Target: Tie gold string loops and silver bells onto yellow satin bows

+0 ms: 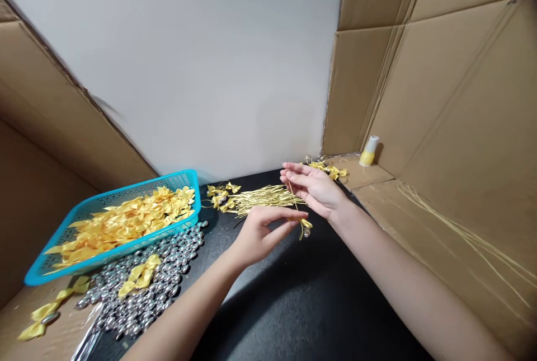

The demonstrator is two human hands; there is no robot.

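Note:
My left hand [264, 232] is closed in a pinch on a small yellow ribbon bow [308, 223] with a shiny silver bead on it. From the bow, a thin gold cord [292, 192] runs up to my right hand [314, 186], whose thumb and fingers are closed on its upper part. A bundle of gold cords [266, 196] lies just behind my hands on the black tabletop [289, 305]. More bows with cords [222, 196] rest at the left end of that bundle.
At left, a blue basket [196, 196] holds many yellow bows. Silver beads [168, 266] are spread before it, with loose yellow bows [140, 277] on top. Finished-looking bows [327, 169] lie behind my right hand. A white and yellow spool [369, 151] stands by the cardboard wall [453, 109].

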